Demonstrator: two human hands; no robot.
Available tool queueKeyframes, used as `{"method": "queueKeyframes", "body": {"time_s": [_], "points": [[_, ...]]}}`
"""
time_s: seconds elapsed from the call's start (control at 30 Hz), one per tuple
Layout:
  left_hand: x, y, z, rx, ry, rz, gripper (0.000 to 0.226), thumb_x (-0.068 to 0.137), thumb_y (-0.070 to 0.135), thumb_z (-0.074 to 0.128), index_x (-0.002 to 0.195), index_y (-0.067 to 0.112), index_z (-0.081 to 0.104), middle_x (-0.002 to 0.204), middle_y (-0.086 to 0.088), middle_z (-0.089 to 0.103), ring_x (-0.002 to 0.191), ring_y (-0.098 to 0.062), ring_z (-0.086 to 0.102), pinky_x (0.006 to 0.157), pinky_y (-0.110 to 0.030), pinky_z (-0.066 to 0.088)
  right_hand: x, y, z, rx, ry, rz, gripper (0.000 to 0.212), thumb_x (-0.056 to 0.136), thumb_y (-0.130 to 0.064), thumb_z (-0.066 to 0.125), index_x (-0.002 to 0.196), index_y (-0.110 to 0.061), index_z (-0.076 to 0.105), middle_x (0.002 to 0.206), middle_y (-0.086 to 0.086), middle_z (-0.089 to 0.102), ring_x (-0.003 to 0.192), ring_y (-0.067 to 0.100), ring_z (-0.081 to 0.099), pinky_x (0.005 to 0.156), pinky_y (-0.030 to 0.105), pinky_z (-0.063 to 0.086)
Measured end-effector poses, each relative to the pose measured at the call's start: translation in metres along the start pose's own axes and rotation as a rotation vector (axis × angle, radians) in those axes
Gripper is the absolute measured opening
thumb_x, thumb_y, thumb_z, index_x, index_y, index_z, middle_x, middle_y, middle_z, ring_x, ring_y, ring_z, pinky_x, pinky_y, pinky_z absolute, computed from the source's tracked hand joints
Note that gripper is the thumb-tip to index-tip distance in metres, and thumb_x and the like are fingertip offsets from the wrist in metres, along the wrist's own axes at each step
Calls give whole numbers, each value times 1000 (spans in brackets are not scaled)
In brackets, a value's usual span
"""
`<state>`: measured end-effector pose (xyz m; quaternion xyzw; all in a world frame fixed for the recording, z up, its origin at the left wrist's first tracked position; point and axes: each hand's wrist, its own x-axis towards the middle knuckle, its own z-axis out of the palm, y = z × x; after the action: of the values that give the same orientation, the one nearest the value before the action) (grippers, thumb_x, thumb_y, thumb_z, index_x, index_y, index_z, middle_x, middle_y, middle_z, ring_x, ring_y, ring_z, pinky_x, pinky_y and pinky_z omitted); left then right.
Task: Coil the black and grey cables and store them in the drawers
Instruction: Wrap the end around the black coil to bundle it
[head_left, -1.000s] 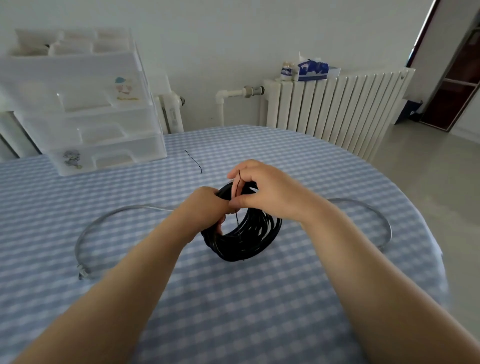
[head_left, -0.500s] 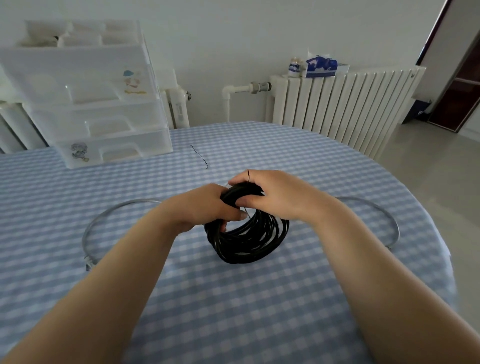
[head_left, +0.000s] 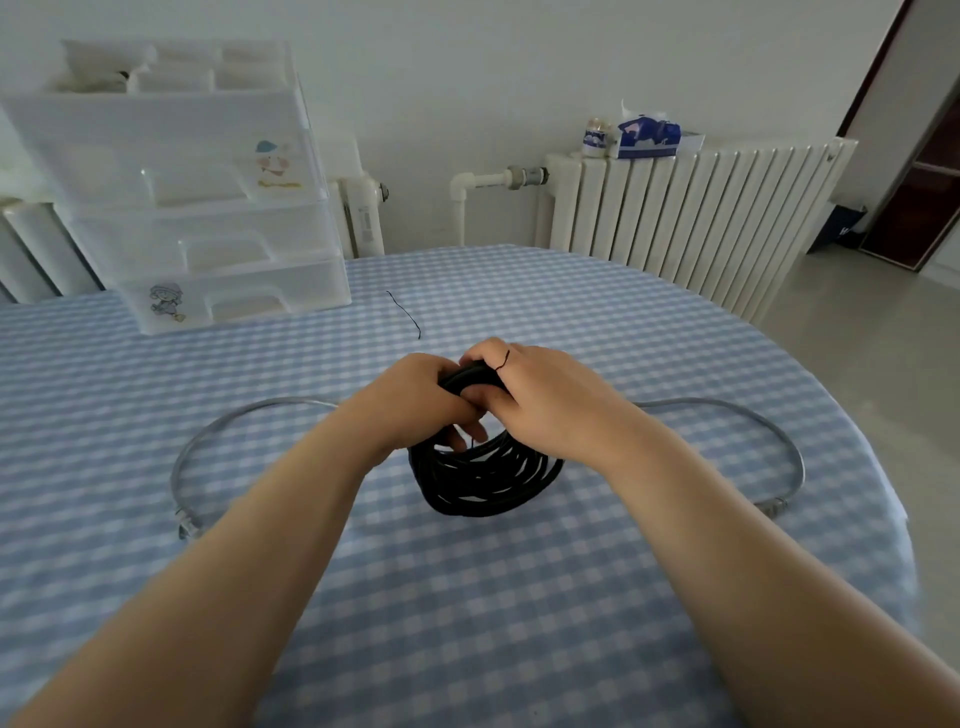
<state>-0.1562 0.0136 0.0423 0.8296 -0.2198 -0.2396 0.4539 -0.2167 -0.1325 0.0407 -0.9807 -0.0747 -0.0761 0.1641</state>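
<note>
Since a second ago my hands have closed in on the top of the coil, and the thin tie that stood up between the fingers now lies bent over the right knuckles.

Far left, the drawers (head_left: 208, 223) stand shut at the table's back edge, well apart from the work; nothing is stored yet. The grey cable (head_left: 208, 441) lies uncoiled on the table (head_left: 519, 623), running behind my arms in one wide arc, a plug at each near end. It waits its turn, I judge.

My left hand (head_left: 410, 405) curls round the top of the black coil (head_left: 483, 478), fingers through the loop, bunching the turns so they cannot spring apart. The coil stands tilted, its lower rim resting on the cloth, which takes the weight.

My right hand (head_left: 540, 400) grips the same bundle from the other side, touching the left, and pinches the tie (head_left: 504, 360) against it; whether the tie passes fully round the turns I cannot tell. A spare tie (head_left: 405, 313) lies beyond the hands, likely kept for the grey cable.

The step in hand, by my reading, is binding the black coil.
</note>
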Motion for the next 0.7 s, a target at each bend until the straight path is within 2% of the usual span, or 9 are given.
{"method": "queueKeyframes", "body": {"time_s": [0.1, 0.2, 0.3, 0.37, 0.4, 0.47, 0.53, 0.6, 0.7], "points": [[2, -1, 1, -47, 38, 23, 11, 78, 4, 70, 87, 10, 69, 79, -3, 75, 72, -13, 71, 72, -20, 57, 0, 0, -1, 35, 51, -15, 36, 98, -42, 45, 128, -24, 40, 94, -7, 65, 83, 11, 60, 74, 31, 50], [4, -6, -6, -25, -68, 30, 18, 74, 12, 76, 92, 9, 71, 88, -6, 75, 90, -19, 70, 92, -31, 52, -1, 2, 0, 72, 51, -30, 24, 97, -43, 47, 112, -26, 39, 75, -11, 59, 68, 4, 56, 61, 28, 48], [4, -11, -17, -81, -280, 54, 58, 64, 45, 83, 109, 11, 67, 108, -6, 71, 107, -20, 64, 99, -30, 48, -2, 5, 0, 104, 52, -26, 20, 96, -48, 45, 104, -31, 39, 80, -10, 62, 71, 4, 58, 63, 30, 49], [2, -10, -18, -108, -316, 82, 81, 58, 70, 72, 116, 14, 64, 112, 1, 70, 106, -14, 64, 96, -26, 49, -2, 6, -1, 108, 69, -26, 20, 95, -49, 44, 101, -30, 39, 80, -10, 62, 69, 4, 58, 61, 29, 49], [1, -8, -18, -123, -293, 87, 82, 59, 73, 65, 116, 14, 65, 110, 2, 71, 104, -12, 65, 96, -28, 48, -2, 6, -2, 107, 78, -25, 21, 95, -50, 44, 98, -30, 38, 78, -10, 62, 68, 4, 57, 59, 27, 47], [1, -6, -16, -148, -197, 81, 68, 66, 66, 60, 110, 14, 68, 104, 3, 73, 100, -11, 66, 100, -33, 47, -3, 6, -2, 114, 107, -33, 22, 94, -51, 44, 94, -31, 36, 75, -9, 61, 65, 5, 57, 57, 27, 46], [0, -2, -11, -155, -109, 81, 52, 69, 57, 64, 101, 16, 72, 99, 4, 74, 97, -11, 67, 102, -36, 45, -4, 7, -3, 120, 147, -53, 20, 95, -47, 44, 95, -28, 38, 74, -10, 60, 65, 6, 56, 57, 30, 47], [0, 1, -7, -176, -47, 73, 50, 66, 57, 69, 97, 18, 74, 97, 5, 75, 97, -10, 67, 104, -37, 43, -4, 9, -4, 120, 175, -63, 18, 96, -41, 46, 96, -24, 41, 70, -12, 56, 62, 7, 53, 56, 30, 44], [-1, 2, -7, -248, -60, 54, 49, 67, 53, 70, 98, 16, 75, 102, 2, 74, 102, -11, 66, 106, -36, 40, -4, 10, -5, 103, 211, -82, 18, 96, -38, 51, 97, -22, 44, 70, -13, 56, 63, 8, 55, 56, 32, 46]]}}
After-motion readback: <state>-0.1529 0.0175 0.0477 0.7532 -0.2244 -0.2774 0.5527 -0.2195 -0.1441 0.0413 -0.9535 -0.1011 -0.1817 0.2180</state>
